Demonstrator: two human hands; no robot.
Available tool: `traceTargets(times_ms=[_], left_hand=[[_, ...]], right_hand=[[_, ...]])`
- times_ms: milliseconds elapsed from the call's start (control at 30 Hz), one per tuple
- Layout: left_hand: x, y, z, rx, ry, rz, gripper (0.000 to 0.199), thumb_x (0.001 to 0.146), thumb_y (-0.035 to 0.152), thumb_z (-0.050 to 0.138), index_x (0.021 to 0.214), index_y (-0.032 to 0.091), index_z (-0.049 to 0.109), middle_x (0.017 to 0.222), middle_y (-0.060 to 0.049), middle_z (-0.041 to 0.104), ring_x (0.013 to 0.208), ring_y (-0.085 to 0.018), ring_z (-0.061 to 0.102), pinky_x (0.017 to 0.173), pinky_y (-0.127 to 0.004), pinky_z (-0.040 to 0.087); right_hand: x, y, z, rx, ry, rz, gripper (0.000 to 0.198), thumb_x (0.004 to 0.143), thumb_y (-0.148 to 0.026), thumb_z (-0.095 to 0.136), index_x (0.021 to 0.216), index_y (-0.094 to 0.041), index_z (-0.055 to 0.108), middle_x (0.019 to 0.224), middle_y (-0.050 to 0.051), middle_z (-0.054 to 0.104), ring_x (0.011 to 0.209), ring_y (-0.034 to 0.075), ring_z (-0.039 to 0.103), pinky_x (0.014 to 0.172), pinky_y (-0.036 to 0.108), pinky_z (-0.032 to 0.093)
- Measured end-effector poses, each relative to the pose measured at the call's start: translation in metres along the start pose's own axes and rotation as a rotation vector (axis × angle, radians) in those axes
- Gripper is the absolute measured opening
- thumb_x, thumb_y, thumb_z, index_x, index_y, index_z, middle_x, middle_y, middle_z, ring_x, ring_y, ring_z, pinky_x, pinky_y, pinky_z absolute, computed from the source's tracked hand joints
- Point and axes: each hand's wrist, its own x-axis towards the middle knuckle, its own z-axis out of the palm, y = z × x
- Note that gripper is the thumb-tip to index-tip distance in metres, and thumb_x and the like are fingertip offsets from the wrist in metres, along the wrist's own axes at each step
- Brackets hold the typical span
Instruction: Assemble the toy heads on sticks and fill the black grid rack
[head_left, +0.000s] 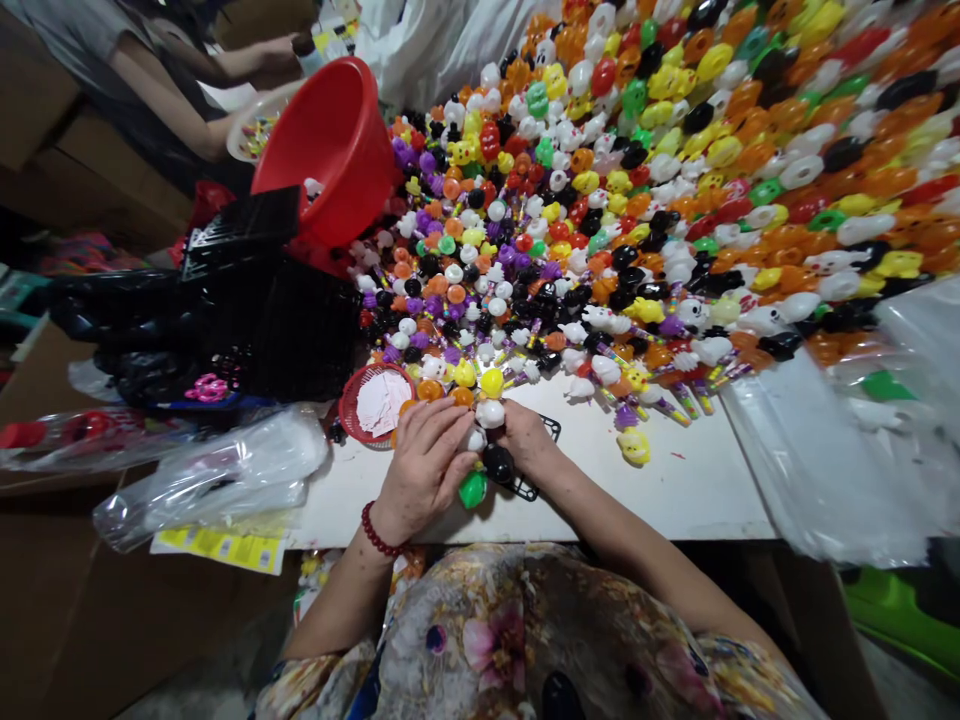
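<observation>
My left hand (429, 458), wearing a red bead bracelet (379, 532), has its fingers closed over a cluster of small plastic toy heads. A white toy head (491, 414), a black one (498, 462) and a green one (472, 488) show between my hands. From the other side my right hand (527, 438) is closed against the cluster; its fingertips are hidden behind the white head. Under the right hand lies a flat black plastic frame (529, 488), partly covered. Orange toy heads (430, 390) and a yellow one (492, 382) sit just beyond my fingers.
Beyond my hands a large heap of colourful toy heads (600, 220) covers the table (600, 490). On the left are a red basket (346, 410) of paper slips, black trays (300, 320), a red tub (337, 150) and plastic bags (232, 480). More clear bags (817, 450) lie right. Another person's arm (161, 90) is upper left.
</observation>
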Motion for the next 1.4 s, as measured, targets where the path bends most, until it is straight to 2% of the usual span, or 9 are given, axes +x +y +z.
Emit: traceTargets(times_ms=[167,400,633,733,900,1000,1067,1200,1400], left_hand=[[0.0,0.0,-0.002,-0.018,-0.035,0.002,0.044,0.097,0.032,0.046,0.141,0.024,0.048,0.127,-0.012,0.064,0.125,-0.028,0.053,0.106,-0.049,0.039],[0.005,0.0,-0.004,-0.027,-0.053,0.046,0.046,0.096,0.033,0.049,0.141,0.022,0.047,0.127,-0.012,0.063,0.126,-0.028,0.052,0.106,-0.048,0.039],[0.003,0.0,-0.002,-0.021,-0.069,0.04,0.048,0.096,0.031,0.051,0.143,0.023,0.046,0.127,-0.012,0.064,0.126,-0.028,0.052,0.107,-0.049,0.037],[0.003,0.0,-0.002,-0.022,-0.074,0.036,0.048,0.096,0.032,0.051,0.143,0.024,0.045,0.128,-0.012,0.063,0.126,-0.028,0.052,0.107,-0.05,0.038],[0.003,-0.002,-0.001,-0.026,-0.066,0.051,0.048,0.096,0.033,0.05,0.143,0.024,0.045,0.128,-0.012,0.063,0.126,-0.028,0.052,0.107,-0.05,0.038],[0.004,-0.004,-0.001,-0.033,-0.053,0.043,0.045,0.097,0.035,0.046,0.142,0.025,0.047,0.129,-0.012,0.061,0.126,-0.028,0.052,0.107,-0.05,0.039],[0.004,-0.005,-0.003,-0.032,0.001,0.024,0.043,0.099,0.035,0.042,0.14,0.024,0.048,0.129,-0.013,0.061,0.125,-0.027,0.053,0.106,-0.049,0.041],[0.003,-0.007,-0.009,-0.001,0.146,-0.05,0.034,0.096,0.026,0.05,0.128,0.025,0.059,0.116,-0.01,0.063,0.113,-0.024,0.057,0.098,-0.043,0.048],[0.006,-0.005,-0.017,0.032,0.114,-0.083,0.018,0.091,0.021,0.058,0.105,0.023,0.07,0.099,-0.007,0.063,0.1,-0.022,0.056,0.089,-0.039,0.048]], right_hand=[[0.0,0.0,0.001,0.007,0.018,-0.032,0.02,0.081,-0.017,0.055,0.098,-0.019,0.067,0.088,0.007,0.068,0.077,0.021,0.063,0.071,0.031,0.052],[-0.003,0.004,0.003,0.048,0.066,0.053,0.008,0.081,-0.018,0.057,0.08,-0.018,0.065,0.076,0.004,0.065,0.069,0.018,0.059,0.067,0.028,0.05],[0.001,-0.003,-0.003,0.084,0.027,0.142,0.005,0.081,-0.016,0.061,0.081,-0.018,0.066,0.078,0.003,0.067,0.071,0.017,0.06,0.069,0.026,0.049],[0.003,-0.004,-0.003,0.066,0.008,0.15,0.01,0.078,-0.013,0.062,0.084,-0.018,0.067,0.082,0.004,0.068,0.074,0.018,0.061,0.071,0.027,0.05],[0.003,-0.006,0.003,0.04,-0.043,0.111,0.029,0.074,-0.01,0.061,0.101,-0.018,0.067,0.098,0.006,0.07,0.083,0.019,0.063,0.078,0.03,0.053],[0.004,-0.004,0.006,0.027,-0.049,0.095,0.03,0.076,-0.011,0.061,0.104,-0.018,0.068,0.102,0.006,0.069,0.088,0.02,0.063,0.081,0.031,0.053],[0.004,-0.001,0.006,0.036,-0.043,0.067,0.027,0.079,-0.012,0.061,0.104,-0.018,0.069,0.104,0.008,0.068,0.092,0.021,0.064,0.084,0.033,0.053],[0.003,0.003,0.005,0.06,-0.029,0.022,0.022,0.081,-0.012,0.062,0.101,-0.018,0.069,0.105,0.008,0.066,0.098,0.022,0.064,0.088,0.034,0.052],[0.001,0.005,0.008,0.037,-0.01,0.025,0.019,0.081,-0.011,0.06,0.095,-0.018,0.07,0.097,0.008,0.065,0.088,0.02,0.063,0.081,0.032,0.053]])
